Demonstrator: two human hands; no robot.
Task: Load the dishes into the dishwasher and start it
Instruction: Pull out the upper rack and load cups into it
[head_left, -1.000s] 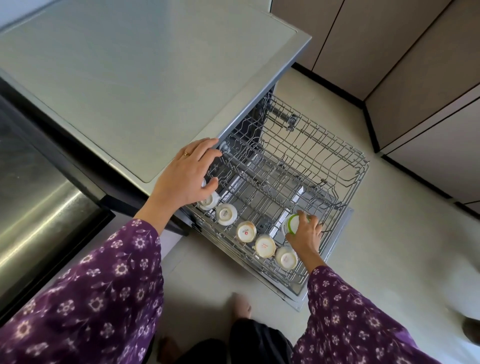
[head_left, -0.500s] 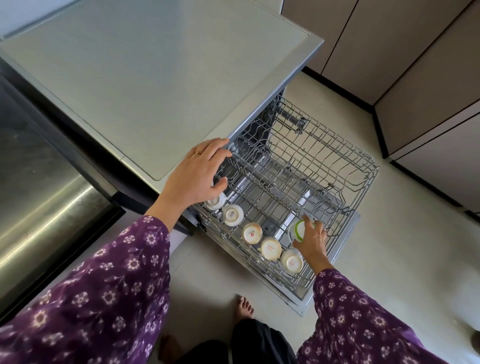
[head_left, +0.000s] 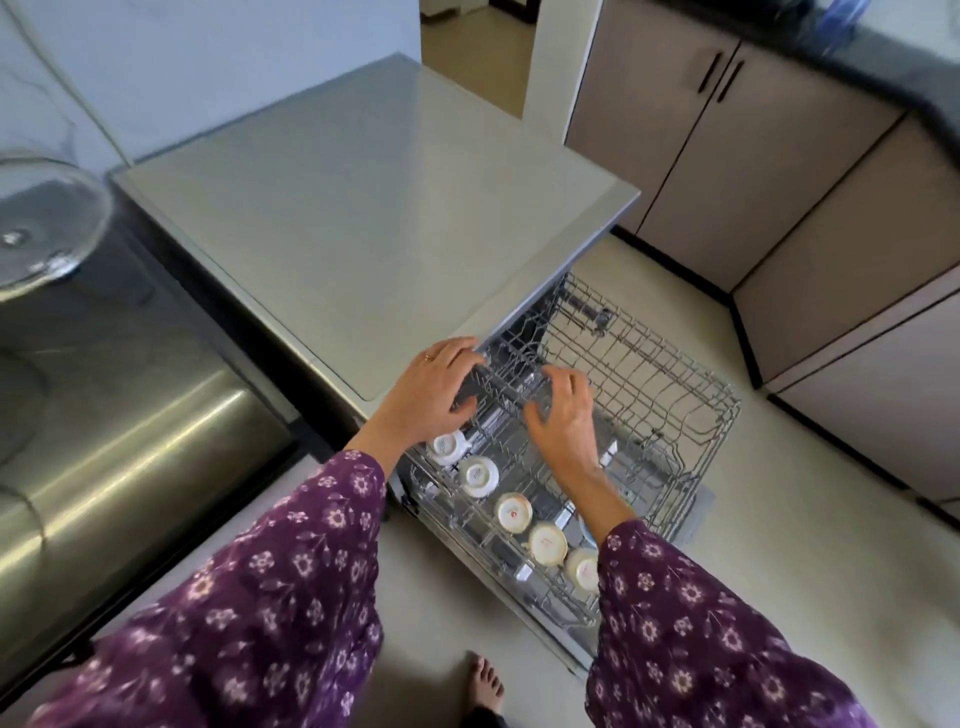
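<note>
The dishwasher's wire rack is pulled out over the floor below the grey dishwasher top. Along its near edge stands a row of several upturned white cups. My left hand rests on the front edge of the top, fingers draped over it, thumb down by the rack. Just to its right, my right hand hovers over the rack, fingers spread and holding nothing. My right forearm hides the part of the rack behind the cup row.
A clear glass lid lies on the dark counter at far left, above a steel surface. Beige cabinets line the right side. My bare foot stands on the floor before the rack.
My right hand let go of the green-rimmed cup and moved up and left, close to my left hand. The view tilted up, showing more counter and cabinets.
</note>
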